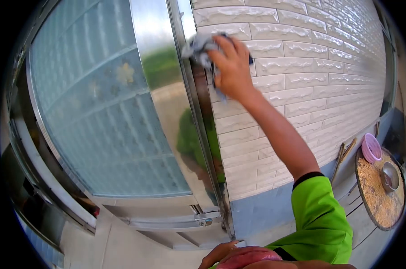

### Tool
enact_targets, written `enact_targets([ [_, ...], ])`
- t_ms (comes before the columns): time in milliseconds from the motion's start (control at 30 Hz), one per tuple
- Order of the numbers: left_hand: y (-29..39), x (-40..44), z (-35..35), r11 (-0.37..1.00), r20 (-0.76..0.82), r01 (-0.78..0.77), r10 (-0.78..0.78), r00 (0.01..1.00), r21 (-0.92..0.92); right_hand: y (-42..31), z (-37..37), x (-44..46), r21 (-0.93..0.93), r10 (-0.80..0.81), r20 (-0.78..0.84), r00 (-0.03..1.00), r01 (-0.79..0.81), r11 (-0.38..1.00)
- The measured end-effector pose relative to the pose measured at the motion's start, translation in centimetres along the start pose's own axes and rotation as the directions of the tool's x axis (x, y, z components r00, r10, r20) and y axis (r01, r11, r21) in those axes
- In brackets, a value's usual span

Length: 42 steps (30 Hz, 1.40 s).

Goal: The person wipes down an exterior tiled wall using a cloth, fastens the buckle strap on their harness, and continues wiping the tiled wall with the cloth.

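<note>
My right hand [232, 67] reaches up and presses a grey and dark cloth [200, 48] against the shiny metal door frame [203, 116], where the frame meets the tiled wall [297, 62]. Its fingers are bent over the cloth. To the left of the frame stands a metal door with a frosted glass panel [100, 112]. Only part of my left hand [218, 254] shows, low at the bottom edge; what it holds, if anything, is hidden.
At the right, a round tray of grain [369, 188] carries a pink basket [371, 148] and a metal bowl [390, 176]. Wooden sticks [346, 151] lean by the wall. A door latch [206, 221] juts out low on the door.
</note>
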<state>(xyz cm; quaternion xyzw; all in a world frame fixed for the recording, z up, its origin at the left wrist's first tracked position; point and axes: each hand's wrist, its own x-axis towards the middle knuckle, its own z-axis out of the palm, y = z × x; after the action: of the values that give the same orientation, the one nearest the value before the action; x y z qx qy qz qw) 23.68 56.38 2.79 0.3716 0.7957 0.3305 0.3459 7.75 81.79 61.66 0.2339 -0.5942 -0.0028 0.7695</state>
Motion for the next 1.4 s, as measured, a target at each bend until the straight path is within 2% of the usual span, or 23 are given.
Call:
enact_targets([
  [100, -0.9, 0.9, -1.2, 1.0, 0.01, -0.03, 0.03, 0.999, -0.006, 2.9, 2.0, 5.7, 0.016, -0.038, -0.093, 0.995, 0.04, 0.999],
  [233, -1.2, 1.6, -3.2, 0.998, 0.003, -0.064, 0.064, 0.998, -0.001, 4.8, 3.6, 11.2, -0.085, -0.086, -0.23, 0.969, 0.069, 0.994],
  [333, -1.0, 1.9, -4.6, 0.997, -0.002, -0.072, 0.072, 0.997, 0.0, 6.5, 5.6, 14.8, -0.121, -0.045, -0.263, 0.964, 0.014, 0.993],
  [367, -1.0, 1.9, -4.9, 0.997, -0.004, -0.074, 0.074, 0.997, 0.001, 5.3, 4.3, 16.0, -0.06, -0.001, -0.201, 0.98, -0.012, 0.998],
  [400, -1.0, 1.9, -5.4, 0.997, -0.005, -0.074, 0.074, 0.997, 0.001, 5.6, 5.0, 16.7, -0.069, -0.002, -0.209, 0.978, -0.013, 0.998],
  [467, -1.0, 2.2, -6.1, 0.997, -0.009, -0.076, 0.076, 0.997, 0.002, 5.9, 6.4, 18.9, -0.078, -0.078, -0.352, 0.933, 0.054, 0.995],
  [500, -0.9, 2.4, -6.4, 0.997, -0.009, -0.077, 0.077, 0.997, 0.004, 6.3, 6.5, 19.6, -0.068, -0.114, -0.299, 0.947, 0.098, 0.993],
  [600, -0.8, 3.1, -7.3, 0.997, -0.007, -0.078, 0.078, 0.997, 0.007, 6.5, 7.0, 20.9, -0.087, -0.103, -0.278, 0.955, 0.081, 0.993],
  [733, -0.3, 4.3, -8.2, 0.997, -0.005, -0.073, 0.074, 0.997, 0.014, 8.2, 6.5, 22.0, -0.125, -0.138, -0.301, 0.944, 0.104, 0.987],
  [800, 0.1, 5.0, -8.7, 0.997, -0.012, -0.074, 0.074, 0.997, 0.017, 9.6, 5.8, 22.3, -0.165, -0.13, -0.344, 0.93, 0.076, 0.983],
  [867, 0.6, 5.7, -8.9, 0.997, -0.023, -0.07, 0.07, 0.997, 0.023, 11.3, 4.3, 22.4, -0.258, 0.049, -0.195, 0.98, -0.099, 0.961],
  [900, 0.9, 6.1, -9.1, 0.997, -0.029, -0.068, 0.068, 0.997, 0.023, 12.0, 3.6, 22.4, -0.264, 0.074, -0.192, 0.979, -0.124, 0.957],
  [1167, 4.2, 10.6, -9.2, 0.997, -0.08, -0.063, 0.067, 0.995, 0.052, 21.6, -2.6, 19.5, -0.387, 0.156, -0.277, 0.948, -0.258, 0.885],
  [1333, 7.1, 14.8, -8.9, 0.994, -0.11, -0.077, 0.085, 0.99, 0.079, 30.7, -9.7, 15.4, -0.361, 0.267, -0.289, 0.919, -0.363, 0.859],
  [1400, 8.5, 16.6, -8.9, 0.993, -0.124, -0.082, 0.092, 0.988, 0.087, 35.0, -12.5, 12.9, -0.454, 0.283, -0.315, 0.906, -0.405, 0.793],
])
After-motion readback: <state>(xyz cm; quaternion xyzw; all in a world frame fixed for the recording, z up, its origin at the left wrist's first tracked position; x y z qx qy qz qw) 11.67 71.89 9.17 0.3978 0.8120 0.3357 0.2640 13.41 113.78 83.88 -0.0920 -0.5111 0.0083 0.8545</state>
